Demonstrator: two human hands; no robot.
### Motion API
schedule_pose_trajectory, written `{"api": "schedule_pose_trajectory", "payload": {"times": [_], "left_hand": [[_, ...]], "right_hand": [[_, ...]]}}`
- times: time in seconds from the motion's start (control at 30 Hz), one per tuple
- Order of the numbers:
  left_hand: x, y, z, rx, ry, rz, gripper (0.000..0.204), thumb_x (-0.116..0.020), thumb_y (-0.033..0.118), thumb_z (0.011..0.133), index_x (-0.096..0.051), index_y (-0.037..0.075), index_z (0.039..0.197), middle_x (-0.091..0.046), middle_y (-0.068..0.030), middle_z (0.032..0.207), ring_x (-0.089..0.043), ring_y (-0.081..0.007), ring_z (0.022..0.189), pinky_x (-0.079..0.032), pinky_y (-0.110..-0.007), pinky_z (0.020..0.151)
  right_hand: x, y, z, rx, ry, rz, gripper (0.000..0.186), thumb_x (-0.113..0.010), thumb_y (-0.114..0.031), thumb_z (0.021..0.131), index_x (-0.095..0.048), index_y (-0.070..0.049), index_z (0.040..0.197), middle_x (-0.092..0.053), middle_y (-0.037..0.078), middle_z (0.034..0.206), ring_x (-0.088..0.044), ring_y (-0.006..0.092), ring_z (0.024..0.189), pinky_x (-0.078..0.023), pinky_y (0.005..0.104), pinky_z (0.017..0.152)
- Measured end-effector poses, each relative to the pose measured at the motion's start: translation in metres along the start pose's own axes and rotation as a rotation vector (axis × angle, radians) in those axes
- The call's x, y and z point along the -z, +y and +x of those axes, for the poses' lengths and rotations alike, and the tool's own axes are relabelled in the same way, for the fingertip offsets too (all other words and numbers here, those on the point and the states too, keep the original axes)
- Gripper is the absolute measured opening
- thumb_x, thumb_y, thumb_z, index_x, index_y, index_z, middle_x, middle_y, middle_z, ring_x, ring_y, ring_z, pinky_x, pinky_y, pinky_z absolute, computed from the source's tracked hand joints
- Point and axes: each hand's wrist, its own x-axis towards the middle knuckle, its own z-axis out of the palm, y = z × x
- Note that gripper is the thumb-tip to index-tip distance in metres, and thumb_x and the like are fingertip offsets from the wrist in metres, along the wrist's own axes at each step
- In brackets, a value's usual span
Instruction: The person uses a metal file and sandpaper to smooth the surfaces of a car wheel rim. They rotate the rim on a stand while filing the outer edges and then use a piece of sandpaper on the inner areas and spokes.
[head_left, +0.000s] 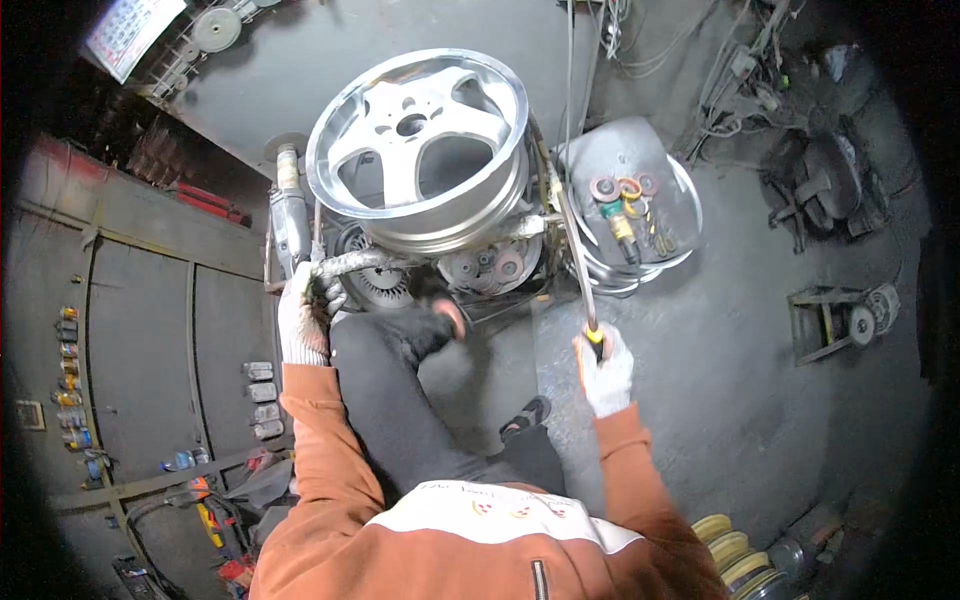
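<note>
A silver alloy wheel rim (410, 150) lies face up and tilted on a stand in front of me. My left hand (305, 315), in a whitish knit glove, is closed beside the rim's lower left, where a wrapped bar (360, 262) meets the lower end of a grey grinder-like power tool (290, 215). The hand hides what is in its curled fingers. My gloved right hand (606, 375) grips the yellow and black handle of a long pry bar (577, 245). Its metal shaft points away from me, passing right of the rim.
Right of the stand, a grey seat-like tray (620, 150) bears a green and yellow grinder (618, 225) and several discs. Machine parts (490, 268) sit under the rim. A metal-framed motor (850, 320) stands far right, and stacked yellow rims (735, 550) lie lower right. Cables hang at the back.
</note>
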Motion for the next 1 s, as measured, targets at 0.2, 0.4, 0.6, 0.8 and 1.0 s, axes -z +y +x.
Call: {"api": "schedule_pose_trajectory", "payload": {"times": [0.2,0.4,0.6,0.8,1.0], "left_hand": [[-0.044,-0.062,-0.006,0.112,-0.117,0.191,0.03,-0.07,0.039,0.098,-0.066,0.009,0.097,-0.066,-0.0048,0.082,-0.062,-0.0183,0.065,-0.053,-0.031,0.056],[-0.04,-0.202,0.052,0.315,-0.008,-0.179,0.064,-0.055,0.062,0.1,-0.059,0.001,0.12,-0.067,-0.0223,0.112,-0.067,-0.037,0.098,-0.057,-0.055,0.094],[-0.114,-0.192,0.052,0.437,-0.012,-0.821,0.089,-0.043,0.074,0.098,-0.042,0.003,0.151,-0.049,-0.0209,0.151,-0.047,-0.0376,0.141,-0.038,-0.056,0.119],[-0.118,-0.179,0.051,0.603,-0.004,-0.906,0.081,-0.06,0.074,0.089,-0.055,0.012,0.141,-0.059,-0.0082,0.138,-0.057,-0.0286,0.127,-0.046,-0.046,0.111],[-0.072,-0.149,0.065,0.427,-0.316,-0.612,0.094,-0.05,0.082,0.089,-0.044,0.012,0.152,-0.051,-0.0122,0.151,-0.051,-0.0334,0.136,-0.038,-0.052,0.117]], "right_hand": [[-0.025,-0.051,0.139,0.233,0.098,0.126,0.028,-0.077,-0.015,0.09,-0.068,-0.002,0.113,-0.07,0.018,0.103,-0.069,0.0347,0.096,-0.055,0.0393,0.088],[-0.071,-0.132,0.224,0.347,-0.263,0.129,0.025,-0.075,-0.021,0.088,-0.069,-0.003,0.105,-0.071,0.018,0.1,-0.069,0.0362,0.097,-0.054,0.0409,0.088],[-0.093,-0.156,0.242,0.476,-0.62,-0.289,0.027,-0.069,-0.035,0.089,-0.07,-0.009,0.098,-0.071,0.017,0.09,-0.065,0.0363,0.097,-0.046,0.0459,0.097],[-0.122,-0.204,0.265,0.203,-1.135,-0.378,0.031,-0.074,-0.031,0.087,-0.07,-0.004,0.102,-0.07,0.017,0.091,-0.068,0.032,0.086,-0.051,0.0413,0.075],[-0.125,-0.26,0.275,0.472,-1.065,-0.318,0.02,-0.071,-0.026,0.092,-0.07,-0.007,0.1,-0.068,0.015,0.085,-0.067,0.0226,0.078,-0.05,0.0378,0.07]]}}
